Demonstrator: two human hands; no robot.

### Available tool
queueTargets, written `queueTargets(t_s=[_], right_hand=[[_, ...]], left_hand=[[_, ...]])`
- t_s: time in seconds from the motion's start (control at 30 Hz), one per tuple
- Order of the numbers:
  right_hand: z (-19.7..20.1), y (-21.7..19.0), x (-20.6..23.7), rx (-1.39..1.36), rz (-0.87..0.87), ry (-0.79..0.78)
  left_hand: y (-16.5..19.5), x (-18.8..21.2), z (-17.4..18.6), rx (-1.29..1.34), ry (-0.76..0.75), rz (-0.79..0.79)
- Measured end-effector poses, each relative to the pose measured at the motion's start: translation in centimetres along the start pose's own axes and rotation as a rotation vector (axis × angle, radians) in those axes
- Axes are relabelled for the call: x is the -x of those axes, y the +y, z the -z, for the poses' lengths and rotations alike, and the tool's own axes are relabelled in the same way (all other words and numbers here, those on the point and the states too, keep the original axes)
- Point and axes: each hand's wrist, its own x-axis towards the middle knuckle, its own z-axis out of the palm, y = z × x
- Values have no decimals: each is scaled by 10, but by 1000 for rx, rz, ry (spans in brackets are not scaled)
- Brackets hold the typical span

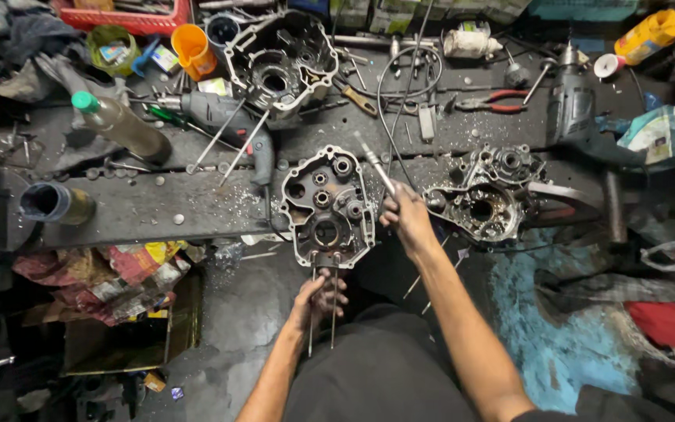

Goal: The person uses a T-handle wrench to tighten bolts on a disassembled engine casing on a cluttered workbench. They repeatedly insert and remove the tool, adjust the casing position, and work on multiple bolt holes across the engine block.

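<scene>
Left hand fingers grip the heavy, rigid crankcase half by its long studs, right hand closed on a slim metal tool.

Three engine crankcase halves: one at centre, one at rear, one at right. Two power drills. One pair of red-handled pliers. One orange cup. One green-capped bottle.

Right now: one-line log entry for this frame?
left hand: grips studs | right hand: holds metal tool | engine case half: at workbench edge
</scene>
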Motion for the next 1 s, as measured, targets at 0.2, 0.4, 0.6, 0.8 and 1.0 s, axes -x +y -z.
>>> queueTargets(t_s=[0.2, 0.4, 0.6, 0.8, 1.0], right_hand=[[-9, -31, 39, 69, 184, 155], [13, -60, 77, -90, 215, 169], [40, -59, 111, -44, 268, 190], [38, -47, 116, -74, 218, 224], [38, -38, 117, -57, 203, 217]], left_hand=[[-3, 12, -7, -12, -24, 36], [14, 23, -11, -179, -264, -52], [50, 57, -55, -1042, 87, -394], [71, 63, -102, -1616, 519, -524], [72, 62, -87, -1467, 368, -645]])
